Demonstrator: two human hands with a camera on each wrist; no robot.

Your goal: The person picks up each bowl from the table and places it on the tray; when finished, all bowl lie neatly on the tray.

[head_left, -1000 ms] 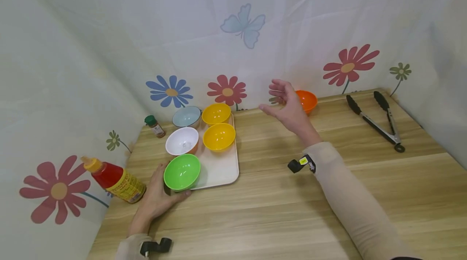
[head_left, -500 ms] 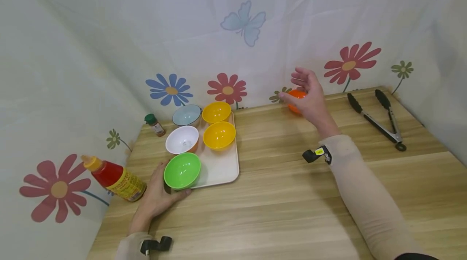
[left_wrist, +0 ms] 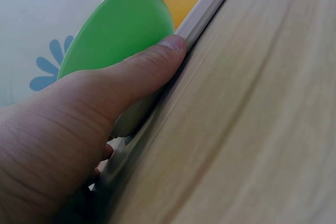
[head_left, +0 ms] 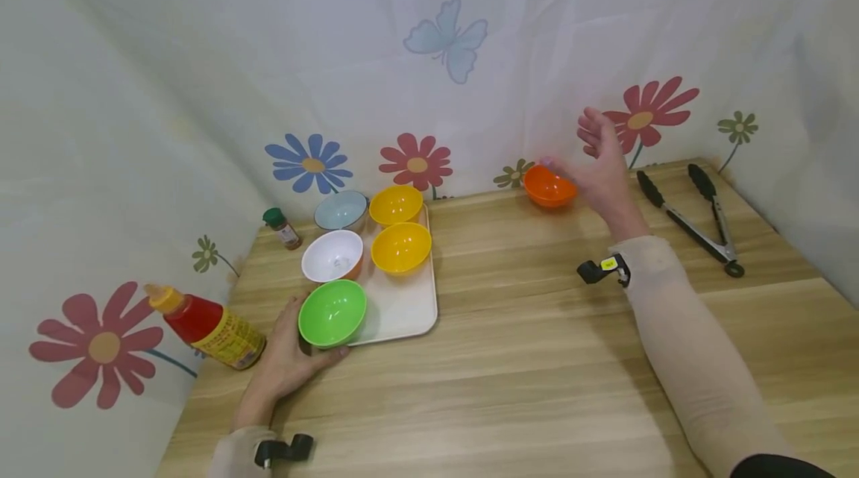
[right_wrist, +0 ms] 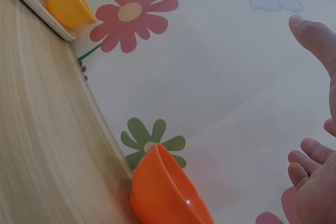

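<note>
My left hand grips the near-left corner of the white tray, its thumb lying along the tray's front edge. Right beside that hand, a green bowl stands at this corner; the other fingers are partly hidden. Behind it on the tray are a white bowl, two yellow bowls and a pale blue bowl. Raised with fingers spread, my right hand holds nothing. Its thumb overlaps the rim of an orange bowl in the head view; the right wrist view shows them apart.
A red sauce bottle with a yellow cap stands left of my left hand. A small green-lidded spice jar sits at the back left. Black-tipped tongs lie spread at the right. A flowered curtain backs the table.
My right hand has moved rightward and up, passing in front of the orange bowl, which now shows almost whole. The left hand and the bowls on the tray stay put.
</note>
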